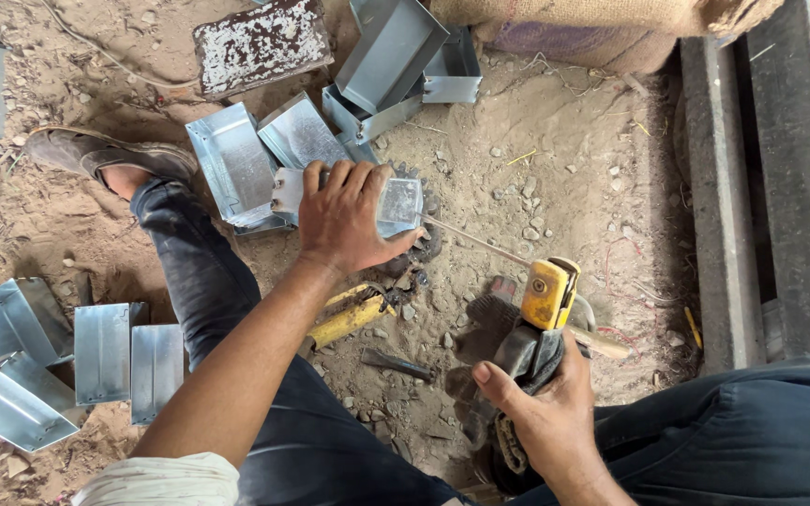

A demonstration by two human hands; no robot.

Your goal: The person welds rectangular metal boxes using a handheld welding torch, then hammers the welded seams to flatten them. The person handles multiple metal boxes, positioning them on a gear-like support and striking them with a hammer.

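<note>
Left hand [344,220] presses a metal box [396,206]; right hand [546,412] grips the tool [541,319]. The box may slip on sand and cut the fingers.

I sit on a sandy dirt floor [564,141] strewn with pebbles. Folded sheet-metal boxes [236,164] lie beyond my left hand [344,220], more metal pieces [100,351] left of my forearm, and a yellow-handled tool [349,319] lies between my hands.
</note>
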